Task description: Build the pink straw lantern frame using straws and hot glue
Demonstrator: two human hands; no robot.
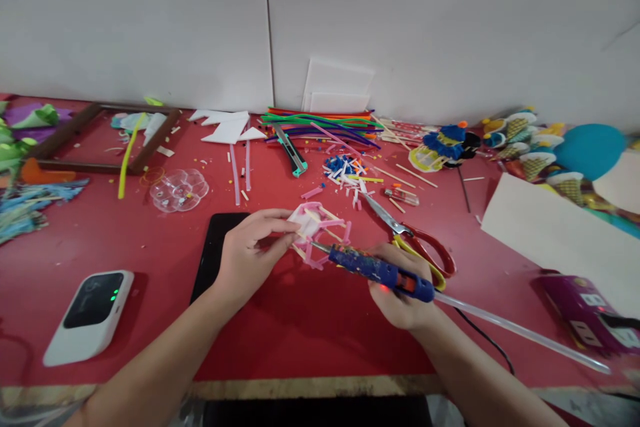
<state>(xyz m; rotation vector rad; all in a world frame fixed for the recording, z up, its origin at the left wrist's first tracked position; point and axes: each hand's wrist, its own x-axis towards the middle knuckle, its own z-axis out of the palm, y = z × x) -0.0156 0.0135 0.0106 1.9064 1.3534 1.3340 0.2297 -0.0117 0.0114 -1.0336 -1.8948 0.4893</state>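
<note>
Our L hand [253, 253] pinches the pink frame [310, 221] above the table [300, 327], nr the phone [213, 247]. Our R hand [397, 308] is wrapped round the glue gun [365, 265], w/ its tip by the pink frame.

Lettering and signs: none legible.
White device [89, 329], dark screen [93, 300]: faint mark left of two green lights [115, 294], too dim to read. Purple box [574, 303], right: marks on pale squares [591, 300], too blurred to read.
</note>
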